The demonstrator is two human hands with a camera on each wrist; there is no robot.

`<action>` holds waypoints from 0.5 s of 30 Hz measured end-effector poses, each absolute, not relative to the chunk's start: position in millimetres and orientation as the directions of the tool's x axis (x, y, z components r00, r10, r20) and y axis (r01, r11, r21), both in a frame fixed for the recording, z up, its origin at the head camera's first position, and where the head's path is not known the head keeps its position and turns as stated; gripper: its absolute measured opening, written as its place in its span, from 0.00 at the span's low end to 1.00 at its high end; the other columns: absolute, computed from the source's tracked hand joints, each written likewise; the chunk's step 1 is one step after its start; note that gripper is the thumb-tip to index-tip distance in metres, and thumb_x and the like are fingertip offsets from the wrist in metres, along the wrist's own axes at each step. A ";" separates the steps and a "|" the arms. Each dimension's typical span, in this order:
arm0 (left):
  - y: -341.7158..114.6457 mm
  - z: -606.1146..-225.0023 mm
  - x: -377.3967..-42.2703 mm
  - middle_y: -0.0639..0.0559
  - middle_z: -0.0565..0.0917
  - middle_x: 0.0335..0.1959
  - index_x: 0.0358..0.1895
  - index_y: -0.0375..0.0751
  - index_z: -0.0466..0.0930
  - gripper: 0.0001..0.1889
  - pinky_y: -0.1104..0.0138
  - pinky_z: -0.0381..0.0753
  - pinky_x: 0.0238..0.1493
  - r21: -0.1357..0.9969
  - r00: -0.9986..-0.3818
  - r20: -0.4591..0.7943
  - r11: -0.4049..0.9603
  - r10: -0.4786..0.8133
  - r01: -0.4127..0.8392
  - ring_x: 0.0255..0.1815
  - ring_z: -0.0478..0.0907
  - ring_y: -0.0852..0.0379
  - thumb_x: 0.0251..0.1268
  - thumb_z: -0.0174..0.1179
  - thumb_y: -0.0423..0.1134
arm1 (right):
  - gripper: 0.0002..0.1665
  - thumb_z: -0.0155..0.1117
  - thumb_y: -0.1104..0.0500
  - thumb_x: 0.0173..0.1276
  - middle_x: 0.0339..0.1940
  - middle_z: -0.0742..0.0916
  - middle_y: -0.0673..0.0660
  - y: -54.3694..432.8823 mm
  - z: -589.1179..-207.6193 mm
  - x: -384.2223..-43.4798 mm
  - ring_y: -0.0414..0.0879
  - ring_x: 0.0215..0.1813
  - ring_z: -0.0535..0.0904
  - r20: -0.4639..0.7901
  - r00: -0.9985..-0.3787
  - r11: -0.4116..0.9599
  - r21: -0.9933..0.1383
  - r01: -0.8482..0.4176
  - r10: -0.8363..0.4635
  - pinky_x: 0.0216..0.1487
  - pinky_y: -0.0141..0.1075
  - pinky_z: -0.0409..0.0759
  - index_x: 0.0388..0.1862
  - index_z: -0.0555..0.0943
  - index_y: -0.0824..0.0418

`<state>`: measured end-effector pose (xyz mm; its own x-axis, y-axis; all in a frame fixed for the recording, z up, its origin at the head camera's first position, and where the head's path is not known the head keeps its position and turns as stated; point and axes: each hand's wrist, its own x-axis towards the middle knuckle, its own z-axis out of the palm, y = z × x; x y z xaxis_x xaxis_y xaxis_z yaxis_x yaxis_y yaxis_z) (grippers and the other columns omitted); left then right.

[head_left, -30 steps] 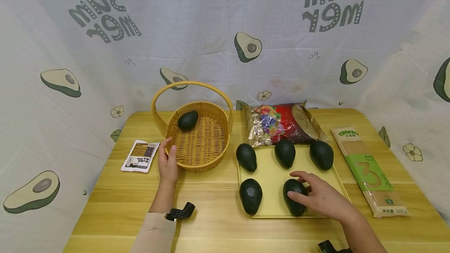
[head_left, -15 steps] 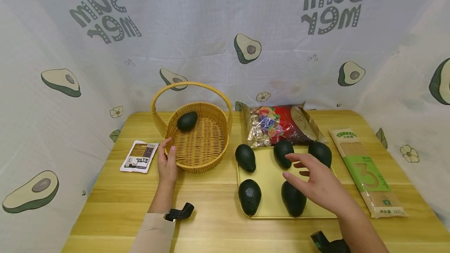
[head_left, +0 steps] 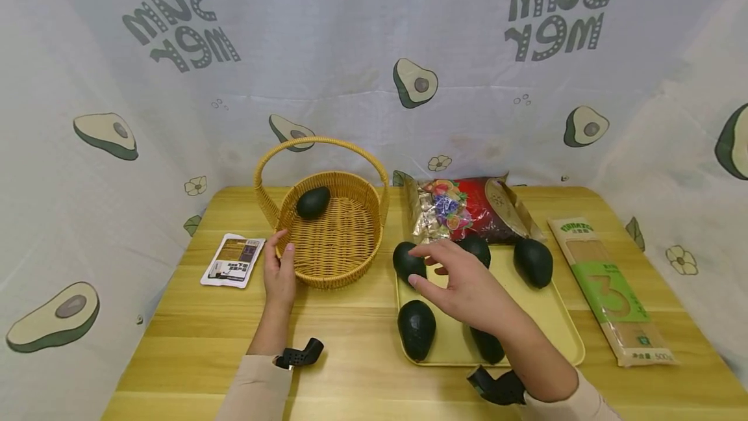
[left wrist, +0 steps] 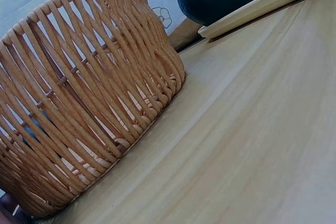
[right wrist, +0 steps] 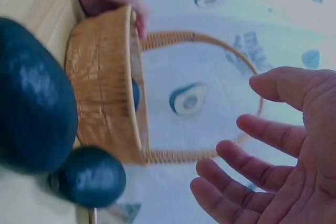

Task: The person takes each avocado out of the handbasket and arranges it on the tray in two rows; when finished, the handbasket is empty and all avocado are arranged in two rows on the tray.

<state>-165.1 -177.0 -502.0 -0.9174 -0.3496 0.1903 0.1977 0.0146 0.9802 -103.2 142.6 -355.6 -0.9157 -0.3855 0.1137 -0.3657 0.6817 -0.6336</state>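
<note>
My left hand (head_left: 280, 278) rests against the left front side of a yellow wicker basket (head_left: 327, 278), its fingers fairly straight at the rim. One dark green avocado (head_left: 313, 203) lies inside, towards the back left. Over a pale yellow tray (head_left: 546, 327), my right hand (head_left: 464, 284) hovers with spread, slightly bent fingers and holds nothing. Several avocados are on the tray. The back left avocado (head_left: 407, 262) is nearest to its fingertips in the head view; a front left avocado (head_left: 417, 330) lies nearer me. The right hand and forearm partly cover two others.
Behind the tray lies a red and gold candy bag (head_left: 467, 210). A long noodle packet (head_left: 610, 291) is at the right, and a small white pouch (head_left: 232, 260) lies left of the basket. A printed cloth (head_left: 350, 38) hangs behind the wooden table (head_left: 350, 375).
My right hand has lifted off the front right avocado and moved left across the tray, nothing in it. The left hand and the basket have stayed in place.
</note>
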 end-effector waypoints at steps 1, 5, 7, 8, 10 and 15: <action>-177.0 -502.2 -165.0 0.42 0.63 0.78 0.70 0.33 0.65 0.20 0.56 0.52 0.75 0.980 -0.918 0.190 0.012 -0.348 0.198 0.82 0.51 0.51 0.81 0.46 0.35 | 0.21 0.69 0.49 0.71 0.59 0.84 0.52 137.3 -355.3 -104.4 0.54 0.57 0.83 0.117 -0.910 0.682 -0.625 -0.379 -0.399 0.55 0.50 0.84 0.61 0.81 0.51; -177.4 -502.5 -165.0 0.42 0.61 0.78 0.70 0.32 0.64 0.21 0.53 0.51 0.76 0.979 -0.920 0.194 0.005 -0.341 0.205 0.82 0.49 0.51 0.81 0.46 0.35 | 0.21 0.69 0.50 0.71 0.55 0.85 0.50 116.8 -353.2 -110.5 0.52 0.55 0.84 0.150 -0.882 0.678 -0.587 -0.442 -0.446 0.52 0.47 0.84 0.60 0.82 0.50; -177.5 -502.4 -165.5 0.41 0.61 0.78 0.71 0.31 0.63 0.21 0.52 0.50 0.77 0.977 -0.921 0.199 0.001 -0.335 0.211 0.83 0.48 0.50 0.81 0.46 0.35 | 0.20 0.69 0.49 0.71 0.54 0.86 0.49 107.6 -352.0 -114.3 0.50 0.54 0.84 0.162 -0.872 0.679 -0.568 -0.465 -0.462 0.51 0.46 0.84 0.60 0.82 0.50; -177.6 -502.3 -165.7 0.41 0.61 0.78 0.70 0.31 0.63 0.21 0.52 0.50 0.77 0.977 -0.921 0.202 -0.001 -0.334 0.215 0.83 0.48 0.50 0.81 0.46 0.35 | 0.20 0.69 0.49 0.70 0.54 0.86 0.49 103.1 -351.3 -116.4 0.50 0.54 0.84 0.168 -0.867 0.679 -0.560 -0.475 -0.468 0.51 0.46 0.84 0.59 0.82 0.49; -177.5 -502.7 -165.9 0.40 0.62 0.78 0.70 0.31 0.63 0.21 0.52 0.50 0.77 0.976 -0.920 0.206 0.000 -0.333 0.218 0.83 0.48 0.49 0.81 0.46 0.35 | 0.19 0.69 0.49 0.70 0.55 0.86 0.49 94.8 -350.5 -120.8 0.49 0.54 0.84 0.173 -0.860 0.672 -0.557 -0.487 -0.480 0.51 0.46 0.84 0.58 0.83 0.49; -176.8 -502.7 -165.5 0.40 0.63 0.77 0.70 0.31 0.64 0.20 0.58 0.53 0.74 0.975 -0.918 0.209 0.005 -0.337 0.221 0.82 0.51 0.50 0.81 0.46 0.35 | 0.17 0.67 0.50 0.72 0.54 0.86 0.51 75.7 -349.3 -133.6 0.48 0.53 0.85 0.181 -0.855 0.644 -0.587 -0.491 -0.486 0.50 0.45 0.84 0.56 0.83 0.51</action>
<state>-165.5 -176.8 -502.7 -0.9180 -0.3367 0.2095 0.2208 0.0049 0.9753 -133.6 75.7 -349.3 -0.8548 -0.4864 0.1811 -0.4907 0.6435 -0.5875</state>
